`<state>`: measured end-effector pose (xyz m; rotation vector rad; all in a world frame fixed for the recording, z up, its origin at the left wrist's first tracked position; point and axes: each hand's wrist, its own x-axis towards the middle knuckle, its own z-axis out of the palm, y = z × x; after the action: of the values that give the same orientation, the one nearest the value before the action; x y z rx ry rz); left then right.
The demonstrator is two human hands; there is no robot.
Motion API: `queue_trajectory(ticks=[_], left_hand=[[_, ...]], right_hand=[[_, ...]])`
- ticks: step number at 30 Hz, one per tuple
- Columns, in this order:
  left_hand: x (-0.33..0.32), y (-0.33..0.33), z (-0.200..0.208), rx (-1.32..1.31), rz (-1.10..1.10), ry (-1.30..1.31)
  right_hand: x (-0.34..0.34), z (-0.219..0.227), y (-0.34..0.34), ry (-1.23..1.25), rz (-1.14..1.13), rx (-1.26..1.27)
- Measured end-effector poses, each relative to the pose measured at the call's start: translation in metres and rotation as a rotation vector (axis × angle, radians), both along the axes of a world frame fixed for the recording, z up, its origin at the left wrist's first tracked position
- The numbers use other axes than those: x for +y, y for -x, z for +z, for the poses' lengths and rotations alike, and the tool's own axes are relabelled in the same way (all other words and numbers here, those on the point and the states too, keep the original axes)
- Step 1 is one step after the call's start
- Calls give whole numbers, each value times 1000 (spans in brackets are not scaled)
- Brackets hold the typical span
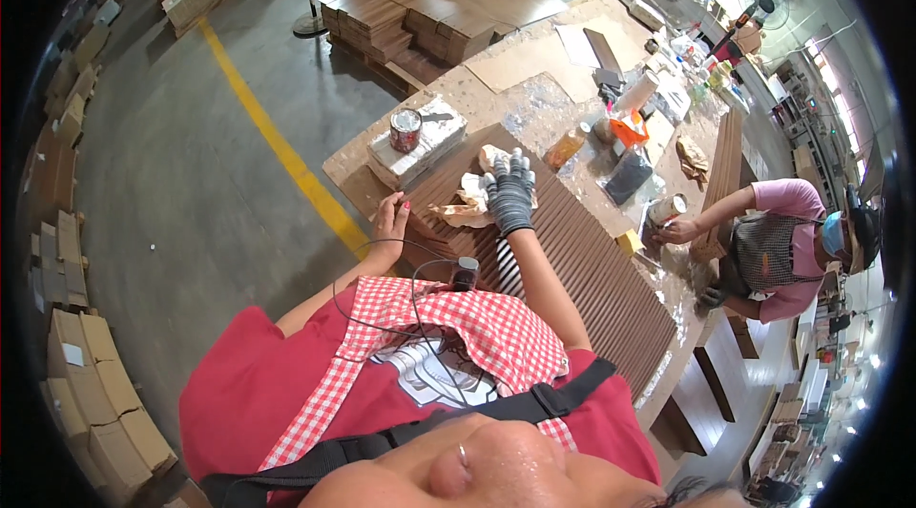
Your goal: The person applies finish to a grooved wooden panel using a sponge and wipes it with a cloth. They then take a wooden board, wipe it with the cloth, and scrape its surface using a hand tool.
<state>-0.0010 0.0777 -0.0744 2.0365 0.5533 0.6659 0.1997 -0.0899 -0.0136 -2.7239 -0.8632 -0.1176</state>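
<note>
My right hand [512, 191], in a grey striped glove with pale fingertips, presses a crumpled cream cloth [466, 206] onto a row of brown wooden boards [596, 265]. Cloth sticks out on both sides of the glove. The boards lie packed side by side, their long edges making a ribbed surface. At the row's left end is my bare left hand [389, 221], its fingers stretched beside the corner of the boards. Just beyond stands an open, stained paint can [405, 130] on a wrapped block [442, 139], with a dark flat tool beside it.
Across the worktable [534, 93], a co-worker [778, 231] has one hand at a can [666, 209]. A jar of amber liquid [567, 146], a dark container [628, 174] and an orange bag [630, 129] stand between us. Stacked brown panels [410, 17] and a stand fan [307, 26] are beyond.
</note>
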Motion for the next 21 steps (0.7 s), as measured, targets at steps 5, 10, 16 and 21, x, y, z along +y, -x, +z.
queue_trajectory(ticks=[5, 10, 16, 21], left_hand=[[-5, -7, -15, 27, 145, 38], [9, -22, -19, 0, 205, -31], [32, -26, -12, 67, 247, -55], [29, -27, -21, 84, 250, -24]], right_hand=[[7, 16, 50, -7, 210, 50], [16, 11, 64, -173, 318, -38], [38, 19, 66, -145, 298, -30], [34, 16, 67, -191, 310, -15]])
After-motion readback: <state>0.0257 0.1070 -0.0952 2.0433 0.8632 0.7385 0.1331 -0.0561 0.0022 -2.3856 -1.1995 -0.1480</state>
